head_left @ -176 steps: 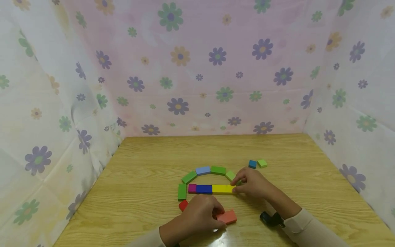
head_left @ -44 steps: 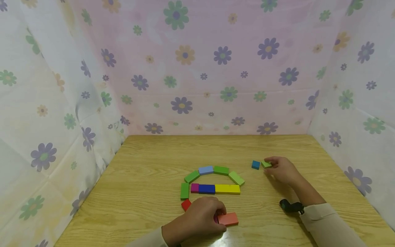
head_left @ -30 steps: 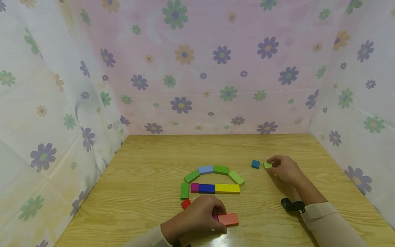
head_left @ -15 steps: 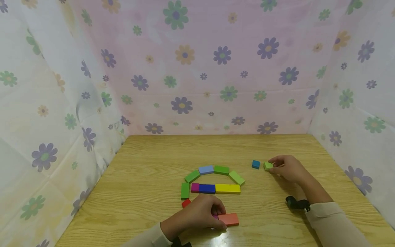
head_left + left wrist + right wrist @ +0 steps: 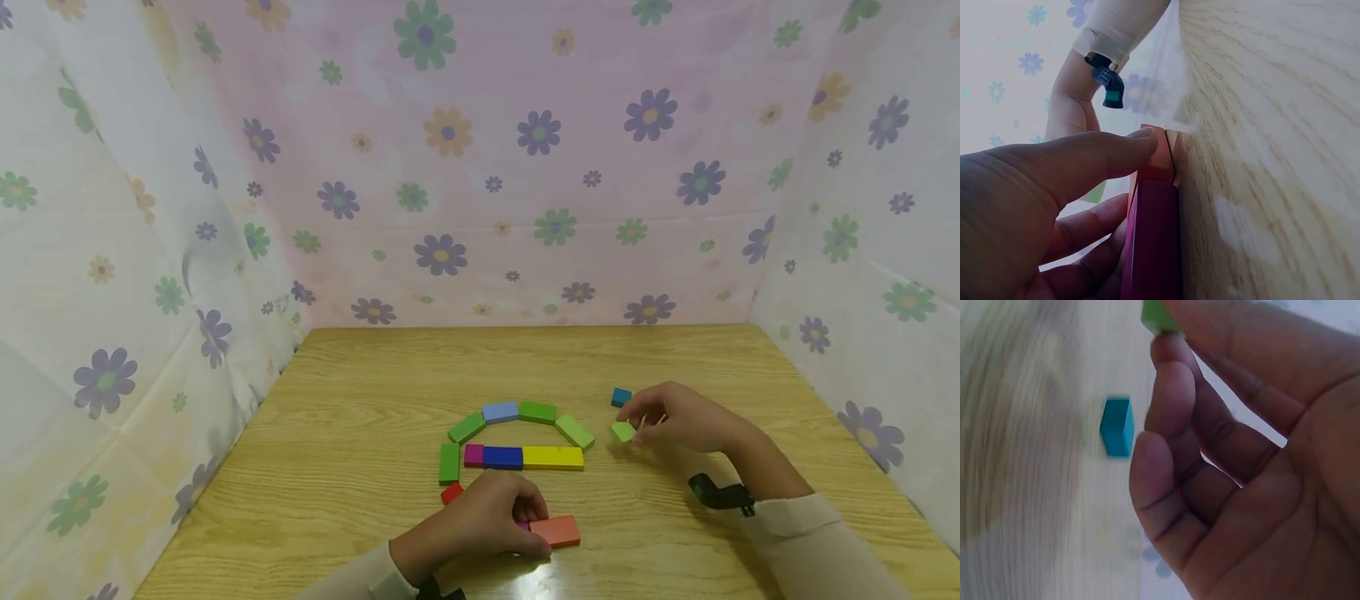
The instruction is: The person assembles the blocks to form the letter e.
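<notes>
My left hand [image 5: 495, 517] pinches a coral block [image 5: 557, 532] at the near side of the table, thumb on one long side and fingers on the other. A magenta block [image 5: 1154, 250] lies end to end with it, mostly hidden under the hand in the head view. My right hand [image 5: 686, 421] pinches a small light green block [image 5: 622, 432] between thumb and fingertips. Just behind that sits a small blue block [image 5: 620, 397]. A red block [image 5: 452, 493] shows partly beyond the left hand.
Green [image 5: 449, 463], light blue [image 5: 501, 412] and light green [image 5: 575, 432] blocks form an arch. Inside it runs a straight row of magenta [image 5: 473, 455], dark blue [image 5: 502, 457] and yellow [image 5: 552, 458] blocks. Flowered cloth [image 5: 525, 167] walls the wooden table [image 5: 360, 400].
My right hand left the arch's right end, reached the small light green block beside the blue one, and has carried it toward the arch. The left hand has stayed at the coral block.
</notes>
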Demonstrator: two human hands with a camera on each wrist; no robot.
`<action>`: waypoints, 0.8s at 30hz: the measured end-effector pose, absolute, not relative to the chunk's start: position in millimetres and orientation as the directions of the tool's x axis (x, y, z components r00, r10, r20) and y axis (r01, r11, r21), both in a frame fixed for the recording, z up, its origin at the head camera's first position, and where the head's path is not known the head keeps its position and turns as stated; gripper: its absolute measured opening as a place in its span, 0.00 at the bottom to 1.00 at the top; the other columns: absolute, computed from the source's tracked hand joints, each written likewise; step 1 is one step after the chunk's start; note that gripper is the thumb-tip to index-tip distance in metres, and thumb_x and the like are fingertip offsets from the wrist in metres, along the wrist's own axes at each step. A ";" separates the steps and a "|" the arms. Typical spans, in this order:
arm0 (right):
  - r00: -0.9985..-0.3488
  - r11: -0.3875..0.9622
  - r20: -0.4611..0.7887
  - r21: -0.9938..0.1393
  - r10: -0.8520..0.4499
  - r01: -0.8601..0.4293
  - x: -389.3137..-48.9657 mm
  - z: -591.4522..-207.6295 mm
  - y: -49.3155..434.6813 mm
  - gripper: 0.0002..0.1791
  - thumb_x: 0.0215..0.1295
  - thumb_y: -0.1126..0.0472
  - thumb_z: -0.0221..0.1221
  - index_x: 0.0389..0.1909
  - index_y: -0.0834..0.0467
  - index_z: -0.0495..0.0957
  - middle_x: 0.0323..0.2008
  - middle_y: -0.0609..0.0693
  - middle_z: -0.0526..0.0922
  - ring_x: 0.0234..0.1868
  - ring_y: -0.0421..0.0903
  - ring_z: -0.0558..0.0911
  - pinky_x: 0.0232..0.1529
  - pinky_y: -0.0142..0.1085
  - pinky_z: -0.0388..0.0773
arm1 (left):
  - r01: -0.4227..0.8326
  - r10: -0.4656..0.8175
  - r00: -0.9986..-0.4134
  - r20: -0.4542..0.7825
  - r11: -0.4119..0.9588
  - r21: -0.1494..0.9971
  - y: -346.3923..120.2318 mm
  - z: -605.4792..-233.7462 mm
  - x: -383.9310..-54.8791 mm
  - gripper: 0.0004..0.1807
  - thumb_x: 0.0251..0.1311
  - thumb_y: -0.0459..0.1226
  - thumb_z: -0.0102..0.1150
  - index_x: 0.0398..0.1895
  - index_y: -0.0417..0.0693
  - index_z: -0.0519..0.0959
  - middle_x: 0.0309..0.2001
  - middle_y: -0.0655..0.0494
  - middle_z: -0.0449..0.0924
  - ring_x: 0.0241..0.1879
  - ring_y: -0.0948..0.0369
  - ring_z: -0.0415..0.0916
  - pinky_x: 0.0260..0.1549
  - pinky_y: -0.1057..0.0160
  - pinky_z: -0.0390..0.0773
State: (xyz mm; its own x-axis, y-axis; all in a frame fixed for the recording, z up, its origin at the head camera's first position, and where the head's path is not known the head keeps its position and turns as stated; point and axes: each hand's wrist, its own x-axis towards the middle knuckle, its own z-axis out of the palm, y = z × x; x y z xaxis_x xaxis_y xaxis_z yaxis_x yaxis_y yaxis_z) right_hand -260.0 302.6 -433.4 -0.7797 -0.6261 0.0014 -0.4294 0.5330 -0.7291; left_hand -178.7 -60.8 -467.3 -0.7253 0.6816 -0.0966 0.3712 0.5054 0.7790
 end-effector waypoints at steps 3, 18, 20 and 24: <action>-0.744 0.508 -0.033 -0.751 -0.667 -0.422 -255.1 -432.8 288.0 0.14 0.66 0.57 0.70 0.52 0.51 0.86 0.40 0.48 0.86 0.37 0.44 0.84 0.38 0.36 0.84 | 0.366 0.680 -0.727 -0.098 0.505 0.782 -61.0 -467.4 -178.6 0.13 0.48 0.46 0.82 0.34 0.60 0.86 0.30 0.71 0.80 0.31 0.73 0.75 0.33 0.72 0.77; -0.553 0.377 -0.074 -0.804 -0.830 -0.459 -234.2 -437.5 235.6 0.15 0.56 0.65 0.74 0.43 0.48 0.89 0.31 0.53 0.86 0.28 0.33 0.77 0.28 0.31 0.81 | 0.375 0.681 -0.726 -0.093 0.507 0.776 -60.2 -468.8 -180.7 0.13 0.49 0.47 0.82 0.34 0.61 0.85 0.30 0.72 0.82 0.31 0.73 0.75 0.34 0.73 0.77; -0.545 0.379 -0.088 -0.810 -0.834 -0.447 -232.7 -439.1 232.5 0.15 0.54 0.66 0.74 0.42 0.49 0.89 0.31 0.54 0.86 0.28 0.33 0.78 0.29 0.31 0.81 | 0.376 0.680 -0.727 -0.092 0.507 0.776 -60.2 -468.5 -180.6 0.13 0.49 0.48 0.82 0.34 0.60 0.85 0.30 0.72 0.82 0.31 0.73 0.75 0.33 0.73 0.77; -0.541 0.393 -0.117 -0.813 -0.833 -0.429 -229.3 -441.6 228.0 0.15 0.52 0.66 0.75 0.42 0.50 0.89 0.32 0.55 0.87 0.28 0.34 0.80 0.29 0.32 0.82 | 0.376 0.679 -0.729 -0.089 0.505 0.777 -60.3 -468.0 -179.8 0.14 0.48 0.47 0.82 0.34 0.59 0.86 0.30 0.71 0.82 0.31 0.73 0.75 0.34 0.73 0.77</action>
State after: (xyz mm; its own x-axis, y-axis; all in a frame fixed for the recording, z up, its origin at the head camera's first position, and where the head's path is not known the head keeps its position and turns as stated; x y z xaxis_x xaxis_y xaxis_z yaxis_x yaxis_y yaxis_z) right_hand -229.3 228.0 -441.6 -0.5409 -0.8329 -0.1170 -0.4293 0.3929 -0.8132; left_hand -179.8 -60.3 -468.0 -0.7287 0.6790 -0.0891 0.3756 0.5051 0.7771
